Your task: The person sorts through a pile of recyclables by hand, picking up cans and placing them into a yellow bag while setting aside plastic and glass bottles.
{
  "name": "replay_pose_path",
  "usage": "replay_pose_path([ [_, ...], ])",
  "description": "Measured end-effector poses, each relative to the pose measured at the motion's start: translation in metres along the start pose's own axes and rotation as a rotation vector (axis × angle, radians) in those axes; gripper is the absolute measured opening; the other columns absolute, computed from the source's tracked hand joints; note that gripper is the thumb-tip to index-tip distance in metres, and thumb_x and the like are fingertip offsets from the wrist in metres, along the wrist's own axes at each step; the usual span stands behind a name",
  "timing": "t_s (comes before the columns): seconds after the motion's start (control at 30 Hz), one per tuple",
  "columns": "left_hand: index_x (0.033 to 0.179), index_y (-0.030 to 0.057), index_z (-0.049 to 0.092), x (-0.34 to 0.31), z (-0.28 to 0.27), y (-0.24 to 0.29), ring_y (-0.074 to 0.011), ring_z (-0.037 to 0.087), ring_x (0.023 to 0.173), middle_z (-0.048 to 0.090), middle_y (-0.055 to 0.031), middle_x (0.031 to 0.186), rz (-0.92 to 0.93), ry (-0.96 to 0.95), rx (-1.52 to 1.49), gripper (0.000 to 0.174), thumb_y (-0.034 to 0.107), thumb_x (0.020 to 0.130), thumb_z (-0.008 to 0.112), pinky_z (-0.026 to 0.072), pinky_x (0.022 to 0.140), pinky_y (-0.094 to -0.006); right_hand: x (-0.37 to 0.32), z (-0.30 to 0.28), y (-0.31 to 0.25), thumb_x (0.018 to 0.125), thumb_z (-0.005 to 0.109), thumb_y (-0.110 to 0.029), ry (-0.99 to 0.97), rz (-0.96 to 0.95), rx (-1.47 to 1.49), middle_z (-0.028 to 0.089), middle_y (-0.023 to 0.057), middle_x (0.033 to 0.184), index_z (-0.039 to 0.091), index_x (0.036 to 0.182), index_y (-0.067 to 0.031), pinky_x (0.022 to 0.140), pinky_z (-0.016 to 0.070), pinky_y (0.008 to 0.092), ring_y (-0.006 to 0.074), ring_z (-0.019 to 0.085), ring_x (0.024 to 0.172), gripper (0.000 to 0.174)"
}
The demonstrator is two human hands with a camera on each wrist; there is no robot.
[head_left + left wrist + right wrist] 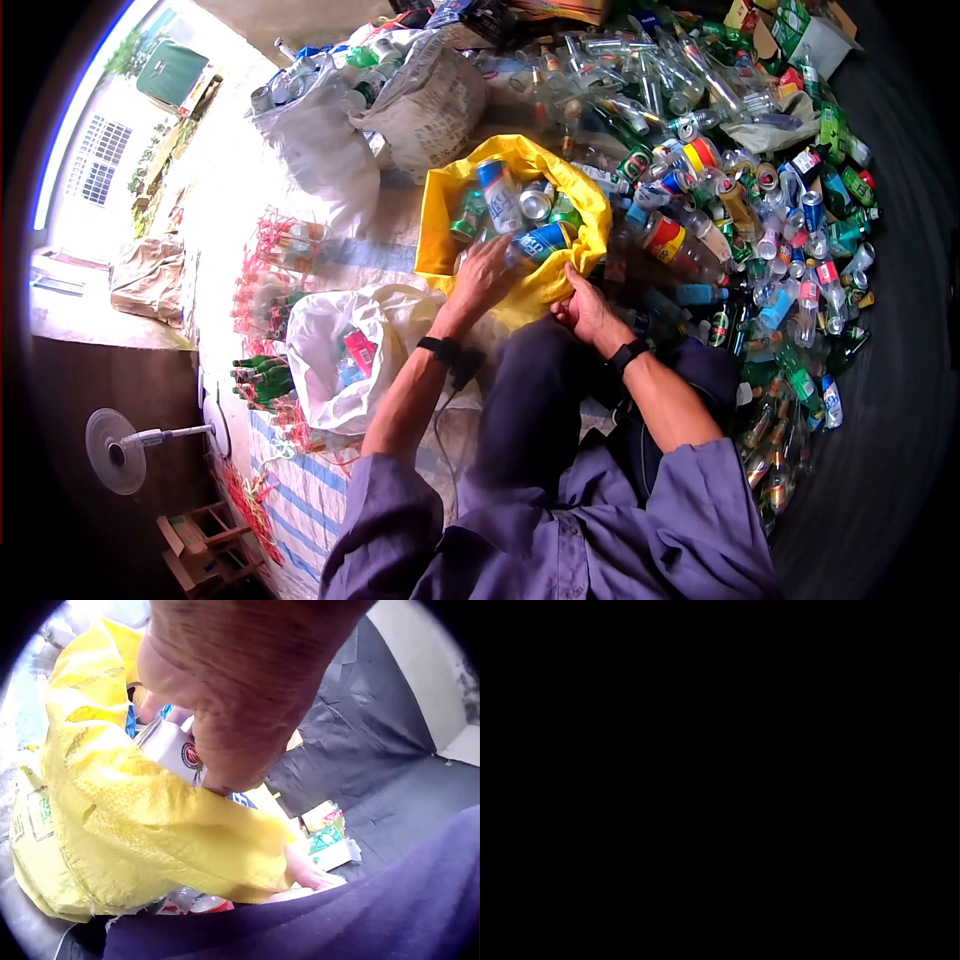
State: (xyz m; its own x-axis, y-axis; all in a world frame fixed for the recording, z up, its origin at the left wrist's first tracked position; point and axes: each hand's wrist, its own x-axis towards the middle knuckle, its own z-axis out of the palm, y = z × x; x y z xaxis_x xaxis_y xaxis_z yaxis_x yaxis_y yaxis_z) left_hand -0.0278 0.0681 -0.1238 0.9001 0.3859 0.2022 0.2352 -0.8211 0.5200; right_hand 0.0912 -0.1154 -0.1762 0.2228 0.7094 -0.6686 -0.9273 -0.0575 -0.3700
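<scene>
A yellow woven bag [432, 215] stands mouth-up before the person's knees, with several drink cans inside. Reaching over its near rim, the left hand [484, 275] grips a can with a red round mark [171, 748], fingers on its far side and thumb on the near side; the palm hides part of it. A blue can [543, 242] lies right by those fingers. Behind it leans a blue and silver can [499, 195], beside a can showing its silver end [537, 203]. The right hand [588, 312] pinches the bag's near right rim, thumb on top. The right wrist view is black.
A large heap of bottles and cans [700, 200] spreads along the right. To the left sits an open white sack [318, 375] with a pink item inside. Filled sacks [425, 105] stand behind the yellow bag. A fan [117, 450] is at far left.
</scene>
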Motion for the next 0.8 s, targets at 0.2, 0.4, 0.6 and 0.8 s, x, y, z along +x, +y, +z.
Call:
replay_pose_path([
  [0.2, 0.129, 0.0016, 0.059, -0.055, 0.001, -0.025, -0.023, 0.062, 0.109, 0.066, -0.0149, 0.114, -0.337, 0.369, -0.326, 0.045, 0.023, 0.092, 0.073, 0.0496, 0.091, -0.034, -0.01, 0.006, -0.001, 0.092, 0.062, -0.061, 0.132, -0.06, -0.178, 0.066, 0.0014, 0.078, 0.06, 0.109, -0.0139, 0.052, 0.0455, 0.0245, 0.0125, 0.059, 0.056, 0.051],
  [0.4, 0.12, 0.003, 0.06, -0.101, 0.005, -0.042, -0.0205, 0.062, 0.105, 0.061, -0.0106, 0.126, -0.964, 0.37, -0.806, 0.038, 0.03, 0.094, 0.069, 0.0485, 0.087, -0.033, 0.001, -0.008, 0.006, 0.089, 0.064, -0.063, 0.111, -0.095, -0.251, 0.072, 0.0062, 0.085, 0.063, 0.11, -0.0088, 0.051, 0.0482, 0.024, 0.0125, 0.063, 0.056, 0.058],
  [0.6, 0.124, 0.0101, 0.057, -0.099, 0.033, -0.052, -0.0244, 0.055, 0.118, 0.06, -0.0072, 0.127, -0.905, 0.375, -1.572, 0.039, 0.034, 0.095, 0.065, 0.0441, 0.098, -0.0458, 0.009, -0.014, 0.011, 0.096, 0.055, -0.061, 0.113, -0.112, -0.262, 0.067, 0.0041, 0.072, 0.064, 0.109, -0.0074, 0.052, 0.042, 0.0258, 0.0124, 0.057, 0.055, 0.056],
  [0.8, 0.12, 0.0058, 0.06, -0.088, 0.045, -0.05, -0.0237, 0.059, 0.111, 0.063, -0.0105, 0.118, -1.123, 0.57, -1.937, 0.029, 0.019, 0.095, 0.064, 0.0483, 0.095, -0.0393, 0.012, -0.022, 0.012, 0.091, 0.06, -0.064, 0.162, -0.082, -0.279, 0.07, 0.0078, 0.082, 0.062, 0.109, -0.0065, 0.049, 0.0477, 0.026, 0.0143, 0.061, 0.054, 0.06],
])
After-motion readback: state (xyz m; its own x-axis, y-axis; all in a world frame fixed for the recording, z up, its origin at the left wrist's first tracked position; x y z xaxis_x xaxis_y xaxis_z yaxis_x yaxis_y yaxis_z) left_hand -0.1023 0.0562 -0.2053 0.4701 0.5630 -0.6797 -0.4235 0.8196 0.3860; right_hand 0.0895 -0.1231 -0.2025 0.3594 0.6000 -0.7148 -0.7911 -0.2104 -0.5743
